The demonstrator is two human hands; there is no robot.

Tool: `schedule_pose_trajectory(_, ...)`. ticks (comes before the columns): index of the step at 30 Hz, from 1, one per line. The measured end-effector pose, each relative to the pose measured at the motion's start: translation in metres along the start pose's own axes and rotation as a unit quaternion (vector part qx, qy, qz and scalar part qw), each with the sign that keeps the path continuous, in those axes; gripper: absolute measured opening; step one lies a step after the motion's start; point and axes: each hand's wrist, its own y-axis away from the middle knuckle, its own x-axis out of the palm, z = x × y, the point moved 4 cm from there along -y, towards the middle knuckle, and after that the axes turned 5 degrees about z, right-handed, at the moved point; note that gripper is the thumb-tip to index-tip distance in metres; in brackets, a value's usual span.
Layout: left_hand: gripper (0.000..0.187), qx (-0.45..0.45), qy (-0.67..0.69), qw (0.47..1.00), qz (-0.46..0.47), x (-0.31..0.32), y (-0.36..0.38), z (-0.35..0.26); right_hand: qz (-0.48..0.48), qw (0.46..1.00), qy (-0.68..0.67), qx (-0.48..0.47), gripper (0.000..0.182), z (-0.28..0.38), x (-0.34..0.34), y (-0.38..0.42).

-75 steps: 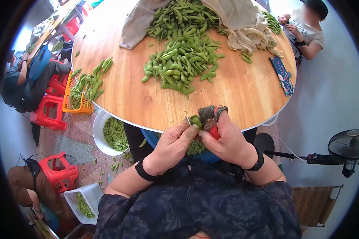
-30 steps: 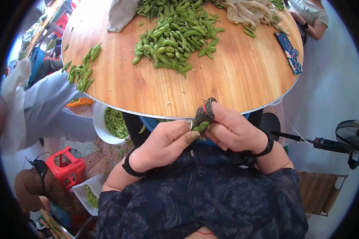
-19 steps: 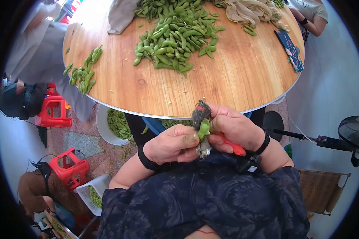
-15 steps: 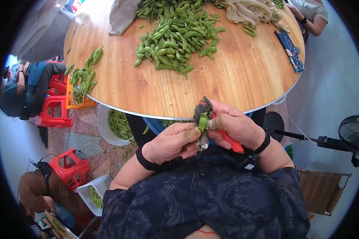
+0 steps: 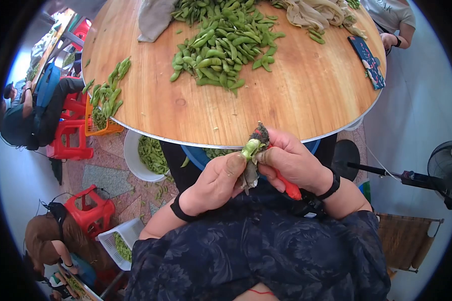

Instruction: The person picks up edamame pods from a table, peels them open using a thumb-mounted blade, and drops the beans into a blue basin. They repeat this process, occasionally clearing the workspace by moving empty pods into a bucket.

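A green soybean pod (image 5: 252, 147), split apart with pale inside showing, is held between both hands just below the table's near edge. My left hand (image 5: 217, 179) pinches the pod's left end with thumb and finger; its fingertips look dirty or covered. My right hand (image 5: 297, 163) grips the pod's other side and also holds a red-handled tool (image 5: 289, 188) whose handle points down toward my lap. Dark, worn material (image 5: 259, 133) covers a fingertip above the pod. Further back, a pile of green pods (image 5: 223, 47) lies on the round wooden table (image 5: 181, 108).
Cloths lie at the table's far side, a patterned phone-like object (image 5: 366, 62) at right. More pods hang over the left edge by an orange basket (image 5: 105, 129). Below stand a white bucket (image 5: 130, 155), a blue basin (image 5: 191, 152) and red stools (image 5: 90, 210). A fan (image 5: 443, 168) is at right.
The pod between my hands has opened and tilted, and my left thumb has shifted up. At the upper left, the person in grey beside the table has moved out of view.
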Motion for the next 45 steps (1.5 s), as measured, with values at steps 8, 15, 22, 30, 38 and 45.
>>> schedule_pose_trajectory(8,0.034,0.11,-0.188,0.976,-0.03,-0.003,-0.005,-0.002,-0.142,0.932,0.259,-0.21,0.016,0.01,-0.008,0.011)
schedule_pose_trajectory(15,0.023,0.238,-0.334,0.912,-0.017,-0.004,-0.003,-0.008,-0.106,0.742,0.587,-0.306,0.019,0.03,0.009,0.021)
schedule_pose_trajectory(22,0.023,0.261,-0.329,0.907,0.006,0.0,0.001,-0.013,-0.032,0.698,0.659,-0.279,0.018,0.03,0.013,0.029)
schedule_pose_trajectory(30,0.017,0.226,-0.397,0.888,0.052,0.011,0.004,-0.018,0.011,0.74,0.63,-0.234,0.022,0.026,0.011,0.03)
schedule_pose_trajectory(38,0.024,0.148,-0.336,0.927,0.075,0.002,0.003,-0.006,-0.033,0.728,0.64,-0.243,0.014,0.017,0.01,0.02)
schedule_pose_trajectory(45,0.031,0.055,-0.227,0.966,0.111,-0.002,0.006,-0.003,0.034,0.805,0.55,-0.218,0.017,0.009,0.008,0.018)
